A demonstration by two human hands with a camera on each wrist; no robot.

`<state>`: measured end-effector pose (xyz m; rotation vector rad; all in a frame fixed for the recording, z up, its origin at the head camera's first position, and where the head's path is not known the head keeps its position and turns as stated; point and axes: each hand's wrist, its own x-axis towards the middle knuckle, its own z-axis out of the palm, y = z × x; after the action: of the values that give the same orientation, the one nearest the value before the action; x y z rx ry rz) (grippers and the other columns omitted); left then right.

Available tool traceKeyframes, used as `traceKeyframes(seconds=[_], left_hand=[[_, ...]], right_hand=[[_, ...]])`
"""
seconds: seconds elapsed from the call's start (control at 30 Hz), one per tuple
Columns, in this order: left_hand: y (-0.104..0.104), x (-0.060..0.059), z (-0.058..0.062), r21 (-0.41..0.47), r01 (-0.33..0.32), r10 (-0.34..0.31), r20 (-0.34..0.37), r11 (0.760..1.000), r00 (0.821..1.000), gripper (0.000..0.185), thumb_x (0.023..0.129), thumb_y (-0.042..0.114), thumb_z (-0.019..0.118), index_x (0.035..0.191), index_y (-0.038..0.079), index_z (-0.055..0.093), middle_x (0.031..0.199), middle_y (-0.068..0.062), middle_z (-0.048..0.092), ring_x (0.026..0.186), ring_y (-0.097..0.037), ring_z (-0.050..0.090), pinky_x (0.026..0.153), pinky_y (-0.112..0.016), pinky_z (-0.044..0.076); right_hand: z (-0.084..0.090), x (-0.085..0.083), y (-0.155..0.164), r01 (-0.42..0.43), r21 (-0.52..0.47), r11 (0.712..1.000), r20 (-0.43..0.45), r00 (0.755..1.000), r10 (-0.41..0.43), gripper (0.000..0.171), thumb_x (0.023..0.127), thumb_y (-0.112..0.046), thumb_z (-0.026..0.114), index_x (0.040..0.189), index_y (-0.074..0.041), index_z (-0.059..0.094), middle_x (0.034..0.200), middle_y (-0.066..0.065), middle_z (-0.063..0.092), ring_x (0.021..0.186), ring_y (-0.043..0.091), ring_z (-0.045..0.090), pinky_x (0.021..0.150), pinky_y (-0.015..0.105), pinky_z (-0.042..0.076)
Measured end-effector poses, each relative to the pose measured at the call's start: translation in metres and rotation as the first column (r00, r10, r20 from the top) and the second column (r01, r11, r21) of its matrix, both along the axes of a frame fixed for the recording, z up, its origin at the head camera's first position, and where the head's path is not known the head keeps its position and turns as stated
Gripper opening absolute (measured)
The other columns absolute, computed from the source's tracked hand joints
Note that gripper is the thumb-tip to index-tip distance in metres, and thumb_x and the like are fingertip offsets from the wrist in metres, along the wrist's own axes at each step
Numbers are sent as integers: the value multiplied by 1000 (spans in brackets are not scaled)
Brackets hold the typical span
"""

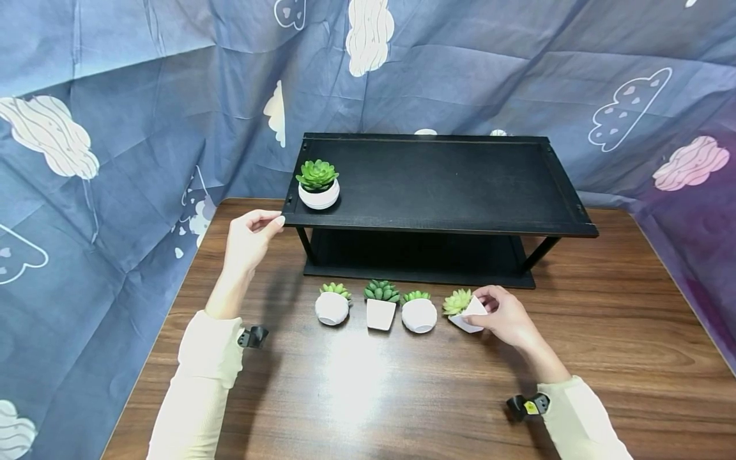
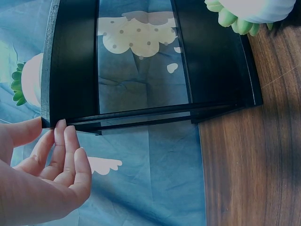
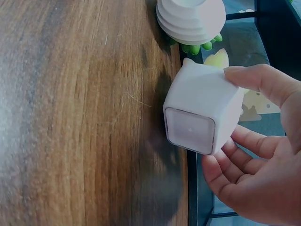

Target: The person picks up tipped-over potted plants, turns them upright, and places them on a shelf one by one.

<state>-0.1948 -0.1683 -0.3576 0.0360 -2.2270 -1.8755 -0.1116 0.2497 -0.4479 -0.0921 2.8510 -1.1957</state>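
My left hand (image 1: 248, 241) pinches the front left corner of a black two-tier shelf (image 1: 437, 185), thumb on the top board and fingertips under it in the left wrist view. My right hand (image 1: 506, 316) holds a potted succulent with a square white pot (image 1: 468, 314), thumb on one side and fingers on the other. That pot is tilted, its pale green leaves pointing left; its square base (image 3: 190, 129) faces the camera in the right wrist view. On the shelf's top board, at the left, stands a green succulent in a round white pot (image 1: 319, 195).
In front of the shelf, a row of succulents lies tipped on the wooden table (image 1: 437, 396): a round white pot (image 1: 332, 309), a square white pot (image 1: 380, 314) and another round pot (image 1: 419, 315). A blue cloud-patterned cloth (image 1: 149, 128) hangs behind.
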Motion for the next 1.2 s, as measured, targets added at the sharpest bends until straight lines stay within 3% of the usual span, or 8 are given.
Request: traceKeyframes(seconds=[0.13, 0.47, 0.67, 0.77, 1.0, 1.2], left_hand=[[0, 0, 0, 1, -1, 1, 2, 1000, 1000, 22, 84, 2, 63, 100, -13, 62, 81, -7, 67, 65, -4, 60, 69, -16, 44], [0, 0, 1, -1, 1, -1, -5, 1000, 1000, 22, 84, 1, 63, 99, -14, 62, 80, -7, 67, 64, -2, 59, 69, -16, 45], [-1, -1, 1, -2, 7, -7, 0, 1000, 1000, 22, 84, 1, 63, 99, -14, 62, 75, 4, 64, 64, 0, 58, 70, -16, 45], [-1, -1, 1, -7, 7, -7, 2, 1000, 1000, 22, 84, 1, 62, 100, -14, 62, 72, 9, 62, 64, 0, 58, 70, -16, 45], [-2, -3, -2, -18, 3, -3, -3, 1000, 1000, 22, 84, 2, 62, 100, -13, 62, 75, 4, 65, 64, -1, 58, 69, -16, 44], [-2, -3, -1, -16, 5, -5, 3, 1000, 1000, 22, 84, 1, 62, 100, -13, 62, 73, 5, 63, 64, -1, 58, 69, -17, 45]], right_hand=[[0, -2, 1, -11, -40, 999, 10, 1000, 11, 41, 67, -9, 79, 98, 5, 58, 85, 12, 56, 74, 19, 49, 61, 23, 40], [0, -5, 4, -77, -120, 990, 17, 997, 80, 44, 68, -4, 77, 102, 10, 54, 85, 15, 56, 75, 22, 52, 62, 19, 42], [-4, -6, 9, -104, -177, 979, 4, 994, 106, 45, 68, 0, 77, 104, 11, 52, 88, 17, 56, 76, 21, 54, 65, 19, 45], [-7, -5, 11, -132, -229, 964, -22, 991, 130, 45, 67, 5, 75, 105, 12, 51, 91, 18, 55, 78, 18, 54, 67, 21, 46], [-16, -6, 19, -216, -346, 913, -72, 976, 203, 46, 67, 14, 72, 105, 14, 48, 99, 23, 51, 83, 6, 55, 73, 20, 48], [-18, -6, 25, -273, -395, 877, -101, 962, 254, 47, 66, 18, 70, 105, 16, 45, 98, 21, 48, 85, 5, 55, 76, 20, 48]])
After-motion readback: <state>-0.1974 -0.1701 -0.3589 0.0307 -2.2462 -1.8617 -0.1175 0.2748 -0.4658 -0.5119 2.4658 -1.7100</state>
